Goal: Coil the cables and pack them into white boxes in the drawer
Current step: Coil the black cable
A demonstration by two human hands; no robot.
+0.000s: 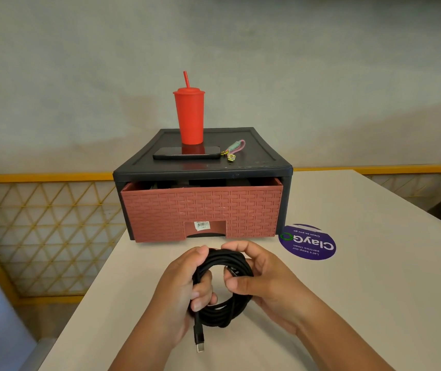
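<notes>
Holding a coiled black cable (224,311) in both hands, the person has it just above the near part of a pale table (361,290), in front of the drawer unit. The left hand (184,285) is closed round the coil's left side, fingers curled through the loop and thumb over the top. The right hand (262,279) grips the right side, fingers arched over the top and thumb pressed against the strands. The loops are bunched into a rough ring. One loose end with a small plug (199,344) hangs straight down below the left hand. Farther back on the table sits a dark cabinet (267,162) with a red-brown woven-pattern drawer (200,210), slid slightly out. Dark shapes show over its top edge, but I can't tell what they are. A barcode label (202,225) is stuck by the handle notch. On the cabinet top a red tumbler (189,116) with a straw stands upright, a black phone (187,152) lies flat just in front of it, and a pink-green lanyard (234,149) lies beside the phone. A round purple sticker (307,243) lies on the table right of the drawer. A yellow lattice railing (40,223) runs off to the left.
</notes>
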